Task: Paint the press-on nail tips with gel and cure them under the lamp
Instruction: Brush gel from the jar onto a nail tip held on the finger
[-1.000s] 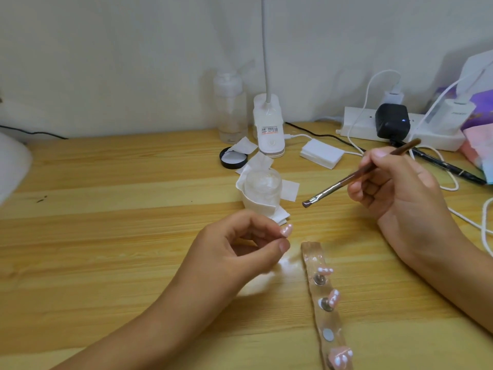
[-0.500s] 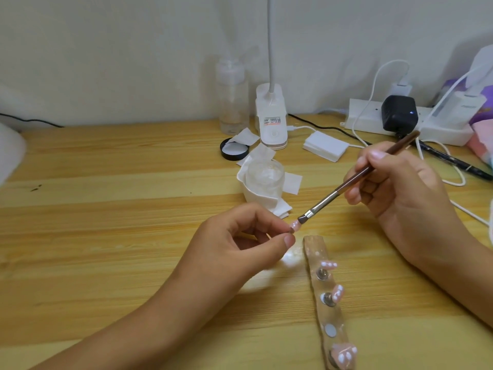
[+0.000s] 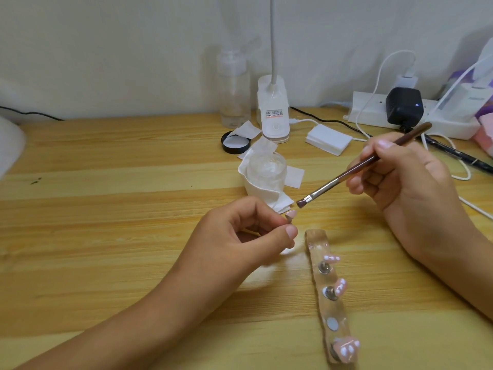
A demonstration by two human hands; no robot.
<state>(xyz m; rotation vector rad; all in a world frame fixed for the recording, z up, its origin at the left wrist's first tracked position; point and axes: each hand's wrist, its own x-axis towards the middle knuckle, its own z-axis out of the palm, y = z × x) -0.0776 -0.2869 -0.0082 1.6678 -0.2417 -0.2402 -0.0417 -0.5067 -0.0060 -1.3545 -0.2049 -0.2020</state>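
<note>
Nearest the camera, a clear holder strip is seen lying on a wooden desk, w/ pink nail tips seated on three of its studs and one stud bare. Just left of the strip's far end, a single nail tip is pinched betw. thumb and forefinger of the left hand, the other fingers curled in. Its mount, if any, is hidden.

The tip is judged v. light, thin and springy, and slick once gel is wet. It is best taken by the edges or underside, painted face untouched.

Beyond the strip's far end, a brush is gripped pen-fashion by the right hand, w/ the bristles close above the tip, apparently not touching. Farther back from the strip are a gel jar wrapped in wipes and a white lamp base.
</note>
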